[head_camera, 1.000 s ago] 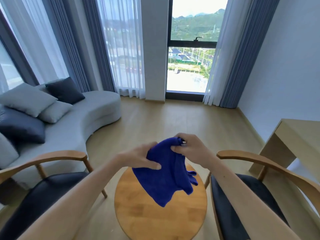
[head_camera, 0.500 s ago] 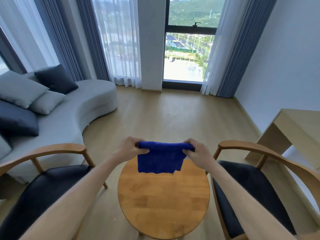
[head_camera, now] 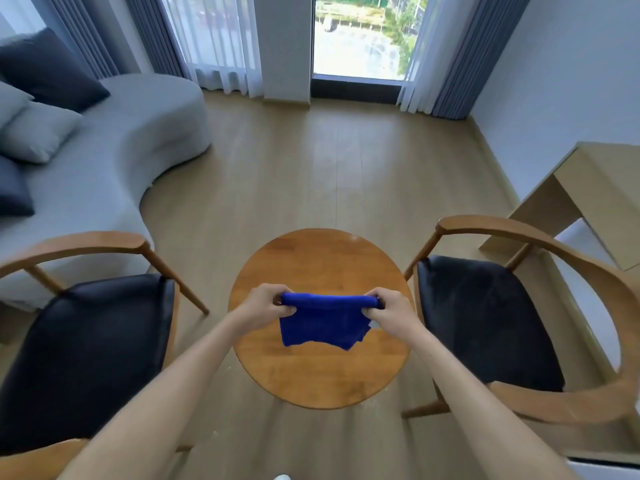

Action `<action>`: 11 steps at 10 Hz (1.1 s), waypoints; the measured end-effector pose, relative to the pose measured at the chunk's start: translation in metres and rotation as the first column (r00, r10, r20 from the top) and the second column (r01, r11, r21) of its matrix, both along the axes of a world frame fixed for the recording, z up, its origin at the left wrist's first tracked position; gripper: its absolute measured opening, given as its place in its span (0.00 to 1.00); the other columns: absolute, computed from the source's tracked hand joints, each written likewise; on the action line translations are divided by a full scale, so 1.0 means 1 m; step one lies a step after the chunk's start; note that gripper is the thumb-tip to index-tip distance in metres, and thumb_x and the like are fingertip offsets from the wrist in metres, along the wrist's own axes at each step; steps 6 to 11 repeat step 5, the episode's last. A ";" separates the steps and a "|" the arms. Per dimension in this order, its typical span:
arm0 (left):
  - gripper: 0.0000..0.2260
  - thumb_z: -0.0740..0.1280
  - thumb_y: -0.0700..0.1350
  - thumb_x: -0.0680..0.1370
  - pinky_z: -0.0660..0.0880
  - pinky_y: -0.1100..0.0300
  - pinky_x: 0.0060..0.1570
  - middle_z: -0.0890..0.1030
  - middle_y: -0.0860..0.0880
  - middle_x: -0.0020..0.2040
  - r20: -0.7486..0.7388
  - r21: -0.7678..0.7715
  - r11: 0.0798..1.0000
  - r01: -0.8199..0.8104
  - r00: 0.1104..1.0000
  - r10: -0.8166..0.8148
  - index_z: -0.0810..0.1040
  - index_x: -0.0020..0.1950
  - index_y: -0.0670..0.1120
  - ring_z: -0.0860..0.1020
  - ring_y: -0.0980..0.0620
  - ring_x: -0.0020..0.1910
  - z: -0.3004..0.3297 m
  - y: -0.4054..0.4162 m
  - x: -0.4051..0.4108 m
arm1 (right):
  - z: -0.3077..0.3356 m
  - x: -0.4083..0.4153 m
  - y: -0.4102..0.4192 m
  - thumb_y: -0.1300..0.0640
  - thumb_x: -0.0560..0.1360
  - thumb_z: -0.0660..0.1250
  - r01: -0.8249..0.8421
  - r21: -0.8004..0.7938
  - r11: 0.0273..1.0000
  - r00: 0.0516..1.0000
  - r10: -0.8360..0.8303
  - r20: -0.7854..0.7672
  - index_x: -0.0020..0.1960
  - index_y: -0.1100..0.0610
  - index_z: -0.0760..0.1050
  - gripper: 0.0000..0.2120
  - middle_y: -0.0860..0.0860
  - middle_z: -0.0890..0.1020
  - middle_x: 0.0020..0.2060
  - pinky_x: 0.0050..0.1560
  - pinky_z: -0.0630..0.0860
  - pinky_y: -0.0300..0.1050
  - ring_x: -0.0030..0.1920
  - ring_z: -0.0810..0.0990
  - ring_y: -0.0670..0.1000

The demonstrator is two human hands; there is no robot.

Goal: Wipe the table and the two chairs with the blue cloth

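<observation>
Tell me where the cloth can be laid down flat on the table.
The far half of the table, beyond the hands, is bare wood, and so is the near strip below the hanging cloth. The middle is taken: left hand and right hand hold the cloth stretched over it.

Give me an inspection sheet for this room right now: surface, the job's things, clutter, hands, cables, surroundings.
Surface: round wooden table, bare top showing, small pale specks on the floor by its near edge.
Job's things: blue cloth folded and held up above the table; left chair and right chair flank the table, both with dark seats and wooden arms.
Clutter: nothing seen on the table.
Hands: left hand and right hand each pinch a top corner of the cloth.
Cables: nothing seen.
Surroundings: grey sofa with cushions, curtained window, wooden desk at right.
</observation>
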State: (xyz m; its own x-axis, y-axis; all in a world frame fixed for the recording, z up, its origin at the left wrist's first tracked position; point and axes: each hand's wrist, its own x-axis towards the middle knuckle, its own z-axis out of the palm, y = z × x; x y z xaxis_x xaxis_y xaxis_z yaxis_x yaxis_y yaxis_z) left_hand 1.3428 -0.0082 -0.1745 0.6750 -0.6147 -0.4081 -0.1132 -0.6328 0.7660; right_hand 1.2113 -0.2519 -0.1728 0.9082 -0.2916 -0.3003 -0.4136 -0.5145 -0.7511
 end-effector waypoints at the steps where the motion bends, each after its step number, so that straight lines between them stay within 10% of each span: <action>1: 0.04 0.68 0.43 0.76 0.78 0.51 0.52 0.82 0.51 0.45 -0.036 0.067 0.997 -0.029 0.999 0.031 0.79 0.48 0.51 0.80 0.52 0.47 -0.018 -0.012 0.004 | -0.013 0.009 -0.004 0.61 0.74 0.67 0.020 0.015 1.000 0.996 -0.019 -0.081 0.47 0.54 0.78 0.03 0.50 0.83 0.41 0.43 0.78 0.41 0.44 0.81 0.48; 4: 0.21 0.65 0.45 0.78 0.69 0.59 0.55 0.74 0.44 0.63 0.087 0.132 0.869 -0.476 0.879 0.469 0.67 0.69 0.40 0.72 0.47 0.62 -0.080 -0.067 0.055 | -0.070 0.098 -0.032 0.58 0.78 0.65 0.388 -0.058 0.920 0.916 -0.392 -0.083 0.68 0.60 0.69 0.20 0.55 0.79 0.57 0.54 0.72 0.42 0.56 0.76 0.52; 11: 0.20 0.64 0.45 0.78 0.67 0.60 0.53 0.75 0.44 0.63 0.092 0.189 0.879 -0.437 0.899 0.428 0.67 0.68 0.41 0.72 0.47 0.62 -0.084 -0.063 0.048 | -0.073 0.094 -0.027 0.59 0.77 0.64 0.365 -0.068 0.929 0.923 -0.370 -0.107 0.67 0.60 0.70 0.19 0.55 0.79 0.57 0.53 0.73 0.42 0.58 0.77 0.52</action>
